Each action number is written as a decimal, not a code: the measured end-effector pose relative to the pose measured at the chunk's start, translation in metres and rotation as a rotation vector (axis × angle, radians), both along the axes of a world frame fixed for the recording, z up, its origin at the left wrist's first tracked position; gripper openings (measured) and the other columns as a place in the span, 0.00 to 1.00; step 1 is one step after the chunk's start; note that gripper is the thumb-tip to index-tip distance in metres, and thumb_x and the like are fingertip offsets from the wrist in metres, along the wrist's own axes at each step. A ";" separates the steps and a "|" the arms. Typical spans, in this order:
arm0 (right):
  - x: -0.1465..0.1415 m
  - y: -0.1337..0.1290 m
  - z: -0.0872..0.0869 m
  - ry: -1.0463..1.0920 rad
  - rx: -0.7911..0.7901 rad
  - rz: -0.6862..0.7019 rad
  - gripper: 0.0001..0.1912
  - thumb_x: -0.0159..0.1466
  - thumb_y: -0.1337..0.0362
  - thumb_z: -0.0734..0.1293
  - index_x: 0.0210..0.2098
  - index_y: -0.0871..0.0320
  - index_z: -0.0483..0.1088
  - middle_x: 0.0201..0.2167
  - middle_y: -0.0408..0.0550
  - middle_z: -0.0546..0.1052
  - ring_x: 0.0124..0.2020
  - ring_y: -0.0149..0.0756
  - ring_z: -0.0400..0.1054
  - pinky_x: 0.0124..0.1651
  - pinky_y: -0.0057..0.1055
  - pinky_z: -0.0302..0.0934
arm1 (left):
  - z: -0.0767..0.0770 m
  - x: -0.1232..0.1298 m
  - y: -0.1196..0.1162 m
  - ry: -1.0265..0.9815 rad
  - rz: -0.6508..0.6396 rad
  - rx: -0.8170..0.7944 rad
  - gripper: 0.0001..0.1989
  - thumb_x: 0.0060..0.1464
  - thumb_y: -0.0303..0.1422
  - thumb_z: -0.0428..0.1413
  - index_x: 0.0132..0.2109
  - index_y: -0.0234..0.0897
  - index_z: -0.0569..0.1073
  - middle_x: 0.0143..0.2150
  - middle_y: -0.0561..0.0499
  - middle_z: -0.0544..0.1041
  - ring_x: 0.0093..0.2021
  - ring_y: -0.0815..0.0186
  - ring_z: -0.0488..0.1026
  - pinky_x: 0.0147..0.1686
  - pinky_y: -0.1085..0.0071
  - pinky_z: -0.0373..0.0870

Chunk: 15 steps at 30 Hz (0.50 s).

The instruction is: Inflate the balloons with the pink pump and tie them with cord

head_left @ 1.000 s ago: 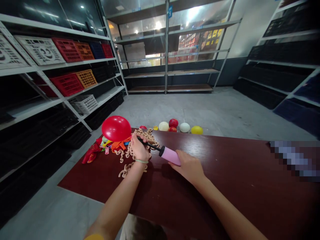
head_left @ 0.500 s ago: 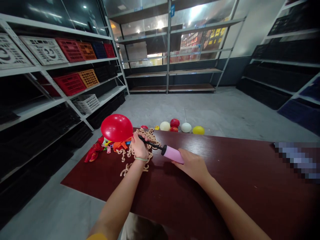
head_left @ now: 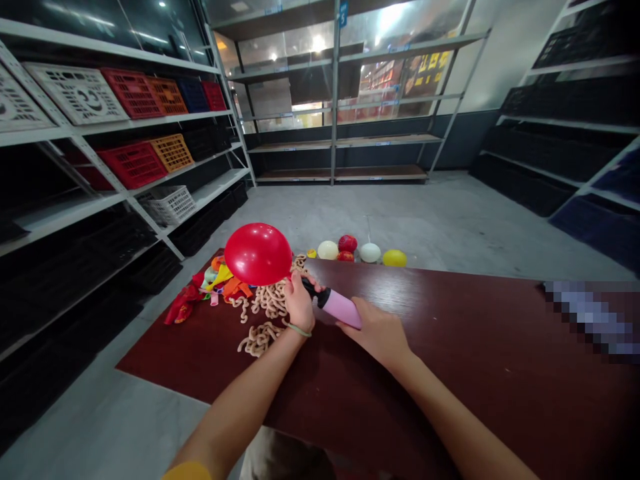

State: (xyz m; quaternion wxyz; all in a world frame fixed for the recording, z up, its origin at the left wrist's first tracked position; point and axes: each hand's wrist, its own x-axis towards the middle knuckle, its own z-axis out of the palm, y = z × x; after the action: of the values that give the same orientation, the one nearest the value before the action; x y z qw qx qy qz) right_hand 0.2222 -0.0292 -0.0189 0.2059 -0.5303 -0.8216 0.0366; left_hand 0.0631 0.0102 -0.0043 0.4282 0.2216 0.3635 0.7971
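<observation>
A partly inflated red balloon points up and left from my left hand. That hand is closed around the balloon's neck and the black end of a hand balloon pump. The pump's pink barrel is gripped by my right hand, its fingers wrapped round the rear. Little of the black rod shows between the barrel and my left hand. Beside and behind my left wrist lie beige curly pieces in two loose heaps. Left of them is a pile of flat coloured balloons.
The dark red-brown table spans the front. Past its far edge, several inflated balloons rest on the floor. A pixelated item lies at the table's right. Shelves with crates stand left; another shelf rack stands behind.
My left hand and the red balloon have moved right, toward the pink barrel. The pump's black rod has slid mostly into the barrel. My right hand has barely moved.
</observation>
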 end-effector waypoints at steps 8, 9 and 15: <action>0.022 0.011 0.001 -0.033 0.057 0.084 0.19 0.63 0.47 0.66 0.44 0.54 0.68 0.36 0.47 0.78 0.36 0.41 0.73 0.32 0.32 0.51 | 0.020 -0.043 0.012 -0.060 0.147 -0.031 0.12 0.58 0.41 0.52 0.32 0.39 0.60 0.20 0.59 0.65 0.16 0.72 0.62 0.22 0.72 0.66; 0.025 0.013 0.001 -0.040 0.069 0.082 0.19 0.63 0.47 0.66 0.44 0.54 0.68 0.36 0.47 0.78 0.36 0.41 0.73 0.32 0.32 0.51 | 0.022 -0.047 0.013 -0.069 0.155 -0.030 0.12 0.58 0.41 0.52 0.32 0.40 0.60 0.20 0.59 0.65 0.16 0.72 0.62 0.22 0.72 0.66; 0.020 0.009 0.004 -0.052 0.072 0.054 0.19 0.62 0.48 0.67 0.44 0.55 0.69 0.36 0.48 0.79 0.34 0.42 0.73 0.31 0.32 0.51 | 0.013 -0.025 0.006 -0.077 0.184 -0.054 0.12 0.59 0.41 0.52 0.32 0.40 0.60 0.20 0.61 0.64 0.16 0.73 0.61 0.23 0.74 0.66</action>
State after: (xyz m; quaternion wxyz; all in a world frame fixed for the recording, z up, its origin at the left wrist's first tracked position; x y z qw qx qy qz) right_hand 0.2427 -0.0201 -0.0150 0.2024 -0.5010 -0.8415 -0.0013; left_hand 0.0381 0.0167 0.0092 0.3728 0.1448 0.3871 0.8308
